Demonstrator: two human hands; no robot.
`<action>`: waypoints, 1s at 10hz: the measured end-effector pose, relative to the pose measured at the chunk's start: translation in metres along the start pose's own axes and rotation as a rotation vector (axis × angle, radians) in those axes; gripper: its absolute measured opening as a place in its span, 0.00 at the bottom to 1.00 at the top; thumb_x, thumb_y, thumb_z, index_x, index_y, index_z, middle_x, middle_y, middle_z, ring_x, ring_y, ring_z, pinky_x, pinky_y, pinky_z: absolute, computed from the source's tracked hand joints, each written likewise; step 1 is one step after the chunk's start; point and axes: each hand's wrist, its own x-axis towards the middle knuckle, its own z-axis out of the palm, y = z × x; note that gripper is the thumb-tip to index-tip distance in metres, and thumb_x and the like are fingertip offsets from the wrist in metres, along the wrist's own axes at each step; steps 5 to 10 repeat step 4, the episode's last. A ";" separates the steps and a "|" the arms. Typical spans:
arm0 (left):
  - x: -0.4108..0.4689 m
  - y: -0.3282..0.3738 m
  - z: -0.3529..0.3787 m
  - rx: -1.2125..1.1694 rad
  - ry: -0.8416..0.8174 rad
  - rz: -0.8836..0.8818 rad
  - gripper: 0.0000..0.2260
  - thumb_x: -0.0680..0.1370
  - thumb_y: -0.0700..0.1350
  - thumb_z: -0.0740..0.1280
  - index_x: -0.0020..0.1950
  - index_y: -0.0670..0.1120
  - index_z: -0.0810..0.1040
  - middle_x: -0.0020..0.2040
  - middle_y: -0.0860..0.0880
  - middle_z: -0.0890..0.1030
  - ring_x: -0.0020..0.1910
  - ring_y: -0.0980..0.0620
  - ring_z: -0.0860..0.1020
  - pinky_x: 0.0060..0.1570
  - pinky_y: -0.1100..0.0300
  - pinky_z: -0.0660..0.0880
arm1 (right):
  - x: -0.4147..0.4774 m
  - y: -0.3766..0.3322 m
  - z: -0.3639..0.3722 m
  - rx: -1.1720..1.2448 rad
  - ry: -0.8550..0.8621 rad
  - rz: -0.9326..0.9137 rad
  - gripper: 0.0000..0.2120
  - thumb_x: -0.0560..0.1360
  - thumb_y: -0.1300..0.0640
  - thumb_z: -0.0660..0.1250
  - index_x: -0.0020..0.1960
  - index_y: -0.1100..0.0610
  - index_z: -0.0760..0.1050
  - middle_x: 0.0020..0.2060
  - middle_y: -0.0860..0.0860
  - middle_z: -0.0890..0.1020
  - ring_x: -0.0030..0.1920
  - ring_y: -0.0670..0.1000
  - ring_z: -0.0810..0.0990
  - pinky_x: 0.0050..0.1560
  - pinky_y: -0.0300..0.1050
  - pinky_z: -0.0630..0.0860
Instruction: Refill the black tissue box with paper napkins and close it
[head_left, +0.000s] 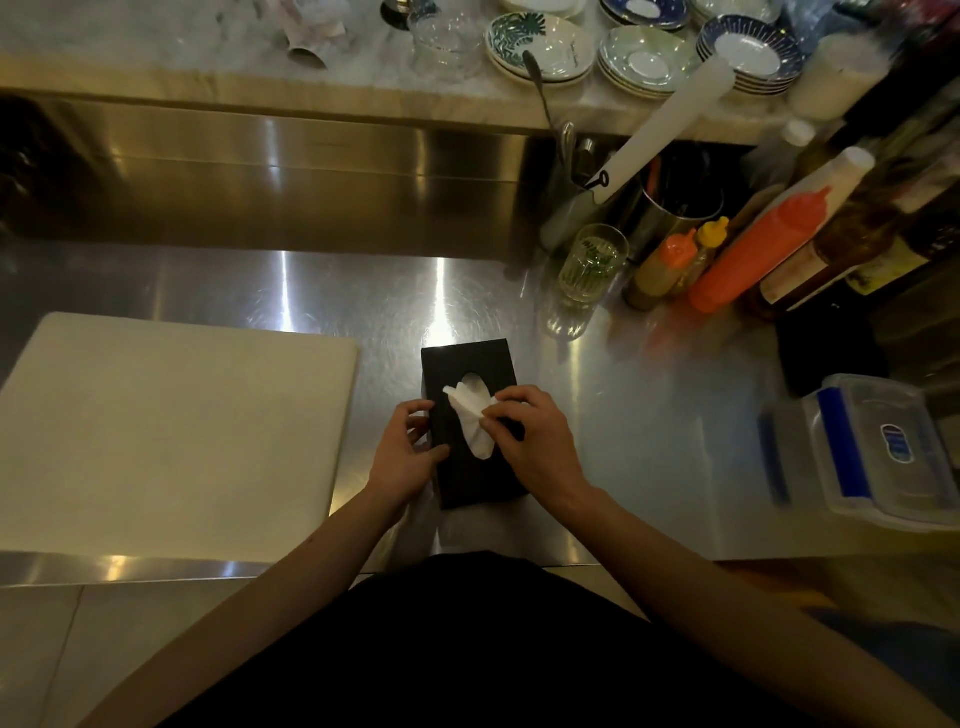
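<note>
The black tissue box (462, 364) stands upright on the steel counter, its top face toward me. A white paper napkin (470, 410) sticks out of the oval slot in the top and lies across it. My left hand (408, 457) grips the box's left side, thumb on top. My right hand (535, 441) rests on the box's right half, fingertips pinching the napkin's right edge. The near right part of the box is hidden under this hand.
A white cutting board (171, 436) lies left of the box. A drinking glass (592, 265), squeeze bottles (753, 254) and a utensil holder (675, 208) crowd the back right. A clear lidded container (878, 452) sits at right. Stacked plates (644, 62) fill the raised shelf.
</note>
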 end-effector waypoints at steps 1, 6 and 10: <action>-0.003 0.007 0.000 0.055 -0.014 0.025 0.24 0.73 0.34 0.71 0.65 0.49 0.68 0.60 0.48 0.73 0.64 0.45 0.73 0.61 0.51 0.75 | 0.001 -0.006 -0.005 -0.021 0.005 0.002 0.11 0.75 0.54 0.70 0.55 0.56 0.81 0.56 0.52 0.80 0.58 0.49 0.75 0.56 0.39 0.71; 0.002 0.023 -0.016 0.264 -0.106 0.129 0.27 0.77 0.45 0.68 0.73 0.47 0.62 0.68 0.41 0.72 0.65 0.44 0.73 0.62 0.51 0.74 | 0.007 -0.023 -0.015 -0.018 0.077 0.060 0.12 0.78 0.54 0.65 0.60 0.55 0.77 0.56 0.51 0.81 0.57 0.49 0.77 0.58 0.43 0.74; 0.002 0.023 -0.016 0.264 -0.106 0.129 0.27 0.77 0.45 0.68 0.73 0.47 0.62 0.68 0.41 0.72 0.65 0.44 0.73 0.62 0.51 0.74 | 0.007 -0.023 -0.015 -0.018 0.077 0.060 0.12 0.78 0.54 0.65 0.60 0.55 0.77 0.56 0.51 0.81 0.57 0.49 0.77 0.58 0.43 0.74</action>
